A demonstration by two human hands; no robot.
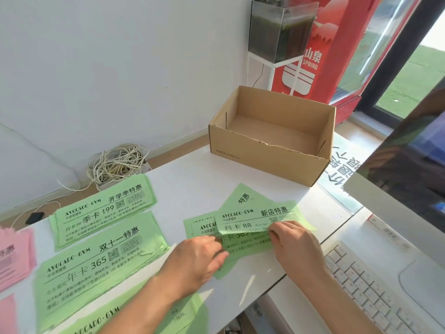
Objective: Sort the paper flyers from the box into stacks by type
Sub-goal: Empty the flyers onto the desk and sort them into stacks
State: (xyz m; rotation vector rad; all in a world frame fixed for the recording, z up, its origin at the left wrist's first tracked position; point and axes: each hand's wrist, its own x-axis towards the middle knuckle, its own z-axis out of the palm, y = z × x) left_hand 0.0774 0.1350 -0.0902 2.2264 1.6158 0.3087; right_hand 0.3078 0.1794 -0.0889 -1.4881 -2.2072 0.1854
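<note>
Pale green paper with black print: top flyer (255,216) headed AVOCADO·GYM and 月卡 88, skewed over a few loose flyers (243,247) of the same green on the white surface (187,174), near the open cardboard box (267,165); near edge pinched and raised in the grip of the right hand (295,242), thumb and curled fingers closed on the paper; sheets beneath pressed flat under the fingers of the left hand (197,259), just left of that pinch; further left, apart from both hands, a 199 stack (103,210), a 365 stack (96,266) and pink flyers (14,259).
</note>
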